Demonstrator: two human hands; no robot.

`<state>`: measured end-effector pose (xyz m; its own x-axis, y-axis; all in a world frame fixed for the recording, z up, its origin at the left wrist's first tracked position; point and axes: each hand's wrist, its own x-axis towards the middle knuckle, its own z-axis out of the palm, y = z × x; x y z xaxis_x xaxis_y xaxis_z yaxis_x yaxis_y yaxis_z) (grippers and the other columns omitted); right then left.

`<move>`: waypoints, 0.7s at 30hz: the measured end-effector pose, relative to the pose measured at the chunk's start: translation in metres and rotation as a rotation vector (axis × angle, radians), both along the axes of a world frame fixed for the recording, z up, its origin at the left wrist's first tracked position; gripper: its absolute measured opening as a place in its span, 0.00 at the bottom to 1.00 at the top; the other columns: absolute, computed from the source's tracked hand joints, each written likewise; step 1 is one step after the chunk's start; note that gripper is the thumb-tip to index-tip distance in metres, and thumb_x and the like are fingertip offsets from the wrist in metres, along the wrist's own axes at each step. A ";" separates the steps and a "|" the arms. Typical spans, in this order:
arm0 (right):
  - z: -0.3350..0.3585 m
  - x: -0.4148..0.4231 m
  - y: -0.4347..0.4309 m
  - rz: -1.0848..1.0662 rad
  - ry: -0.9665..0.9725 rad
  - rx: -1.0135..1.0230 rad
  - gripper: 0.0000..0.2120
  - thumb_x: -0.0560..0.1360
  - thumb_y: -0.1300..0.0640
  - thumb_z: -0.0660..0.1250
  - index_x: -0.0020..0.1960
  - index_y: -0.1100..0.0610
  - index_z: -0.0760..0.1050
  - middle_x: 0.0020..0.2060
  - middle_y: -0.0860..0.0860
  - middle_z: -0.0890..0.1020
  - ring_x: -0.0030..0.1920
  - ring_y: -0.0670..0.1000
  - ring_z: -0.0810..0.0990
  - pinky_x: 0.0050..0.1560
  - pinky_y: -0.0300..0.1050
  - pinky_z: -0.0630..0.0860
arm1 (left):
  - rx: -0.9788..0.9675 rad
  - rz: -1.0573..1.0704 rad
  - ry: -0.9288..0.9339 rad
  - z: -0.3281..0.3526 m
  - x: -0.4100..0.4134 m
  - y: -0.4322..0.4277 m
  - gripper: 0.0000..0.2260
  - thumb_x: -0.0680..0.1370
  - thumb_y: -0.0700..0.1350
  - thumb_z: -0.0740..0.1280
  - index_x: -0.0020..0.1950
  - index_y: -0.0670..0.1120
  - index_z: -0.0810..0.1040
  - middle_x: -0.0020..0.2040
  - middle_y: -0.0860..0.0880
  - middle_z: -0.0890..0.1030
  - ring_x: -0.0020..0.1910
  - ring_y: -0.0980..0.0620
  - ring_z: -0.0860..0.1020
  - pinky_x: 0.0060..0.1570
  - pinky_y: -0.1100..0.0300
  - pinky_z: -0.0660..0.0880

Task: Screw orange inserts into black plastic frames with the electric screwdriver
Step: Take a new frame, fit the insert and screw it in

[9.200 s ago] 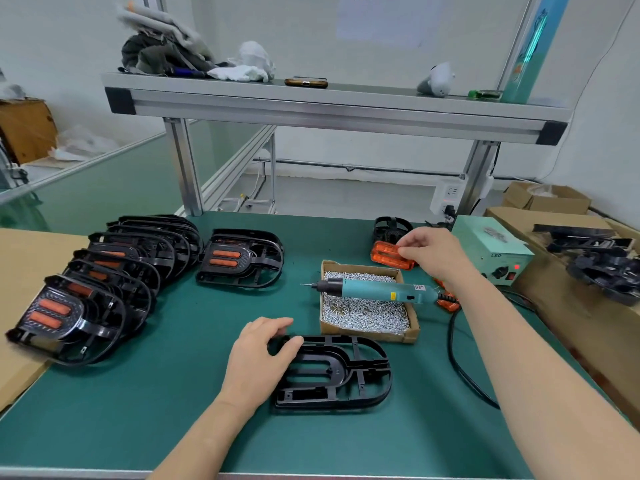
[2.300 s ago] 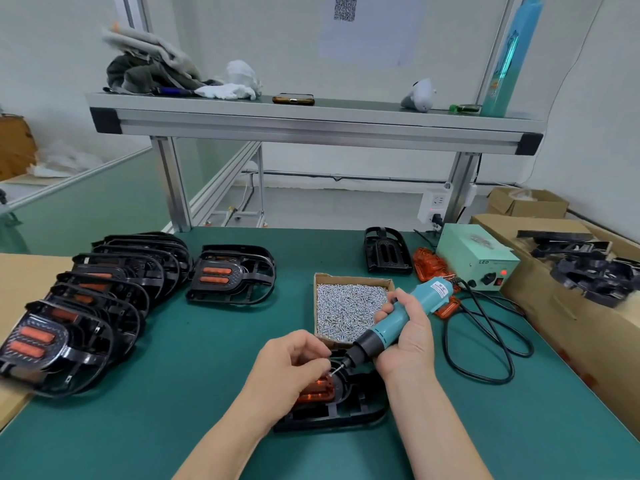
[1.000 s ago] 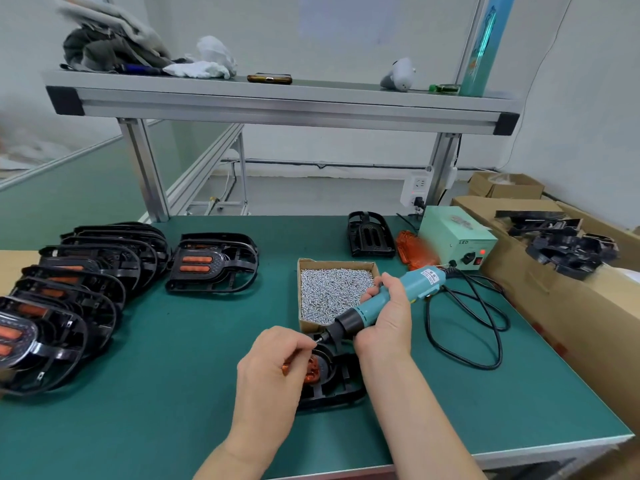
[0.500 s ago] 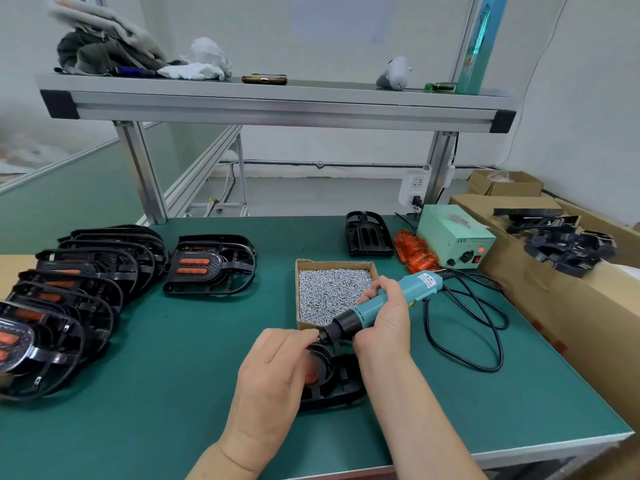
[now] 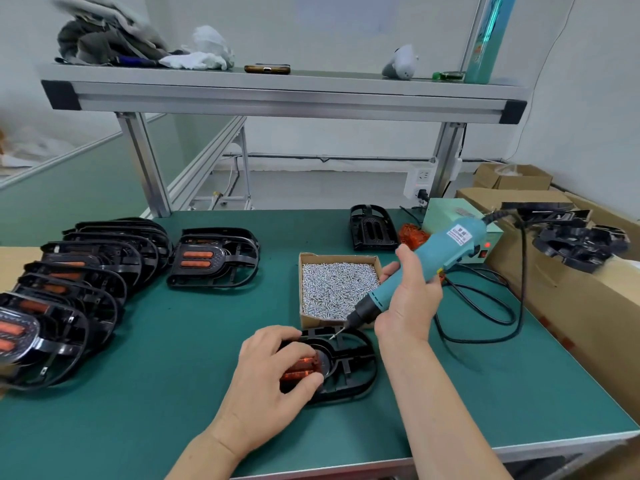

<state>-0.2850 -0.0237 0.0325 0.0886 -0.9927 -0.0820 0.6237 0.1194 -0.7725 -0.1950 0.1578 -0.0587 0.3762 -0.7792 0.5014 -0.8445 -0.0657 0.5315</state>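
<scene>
- Near edge: my left hand (image 5: pixel 268 379) lies over the one orange insert (image 5: pixel 300 367). The fingers curl on it and press it into the black frame (image 5: pixel 351 370) on the green table (image 5: pixel 194 344).
- My right hand (image 5: pixel 410 301) is wrapped round the electric screwdriver (image 5: pixel 427 266). The tool is tilted, with its bit just above the frame's far rim, off the insert. I cannot tell if a screw is on the bit.
- Step, as I judge it: insert seated, screw-driving in hand. The next move calls for bringing the bit down square on a screw hole while my left hand pins the insert.
- Counts:
  - one screw box (image 5: pixel 337 284)
  - one finished frame (image 5: pixel 213 259) lying alone
  - an overlapped row (image 5: pixel 86 282) at left, at least six
  - one bare frame (image 5: pixel 372 228) far
  - one heap of inserts (image 5: pixel 412 235)
</scene>
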 end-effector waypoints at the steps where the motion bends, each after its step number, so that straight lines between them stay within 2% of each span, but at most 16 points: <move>1: 0.001 -0.001 0.001 -0.007 0.019 -0.045 0.08 0.75 0.60 0.72 0.46 0.56 0.72 0.27 0.50 0.75 0.28 0.47 0.72 0.32 0.39 0.72 | 0.007 -0.009 -0.005 -0.001 0.000 0.000 0.10 0.74 0.59 0.68 0.51 0.58 0.82 0.57 0.60 0.75 0.63 0.57 0.72 0.64 0.51 0.66; 6: 0.003 0.000 0.013 0.018 0.035 -0.207 0.10 0.71 0.56 0.73 0.42 0.56 0.72 0.25 0.50 0.74 0.26 0.47 0.71 0.30 0.38 0.71 | 0.020 0.004 -0.010 -0.003 0.000 0.000 0.13 0.74 0.61 0.68 0.50 0.55 0.84 0.58 0.58 0.78 0.61 0.57 0.74 0.66 0.55 0.65; 10: -0.006 0.011 0.027 0.060 0.084 -0.263 0.10 0.70 0.55 0.73 0.40 0.56 0.72 0.25 0.49 0.74 0.26 0.47 0.71 0.31 0.39 0.71 | 0.020 0.034 0.023 -0.003 0.000 0.000 0.16 0.72 0.62 0.68 0.44 0.51 0.84 0.58 0.58 0.80 0.60 0.57 0.75 0.65 0.58 0.65; 13: -0.012 0.018 0.035 0.088 0.121 -0.312 0.10 0.70 0.54 0.73 0.41 0.58 0.73 0.25 0.49 0.75 0.26 0.47 0.72 0.31 0.39 0.71 | 0.010 0.030 -0.004 -0.003 0.000 0.000 0.16 0.72 0.62 0.69 0.43 0.50 0.85 0.57 0.56 0.81 0.59 0.58 0.74 0.64 0.57 0.66; 17: -0.009 0.019 0.039 0.115 0.118 -0.394 0.09 0.71 0.56 0.72 0.44 0.59 0.74 0.29 0.54 0.74 0.27 0.46 0.73 0.31 0.37 0.72 | 0.028 0.033 -0.021 -0.003 0.001 -0.001 0.16 0.72 0.61 0.69 0.43 0.49 0.85 0.57 0.56 0.81 0.58 0.54 0.77 0.63 0.55 0.67; 21: -0.007 0.021 0.044 0.143 0.123 -0.405 0.05 0.71 0.57 0.73 0.39 0.51 0.77 0.28 0.50 0.75 0.27 0.47 0.73 0.32 0.37 0.73 | 0.032 0.038 -0.017 -0.003 0.001 0.000 0.16 0.72 0.61 0.69 0.43 0.49 0.85 0.57 0.55 0.81 0.58 0.53 0.77 0.64 0.55 0.67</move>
<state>-0.2641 0.0199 0.0256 0.2417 -0.9252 0.2925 0.5230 -0.1297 -0.8424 -0.1941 0.1576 -0.0619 0.3974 -0.7802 0.4831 -0.8499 -0.1143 0.5144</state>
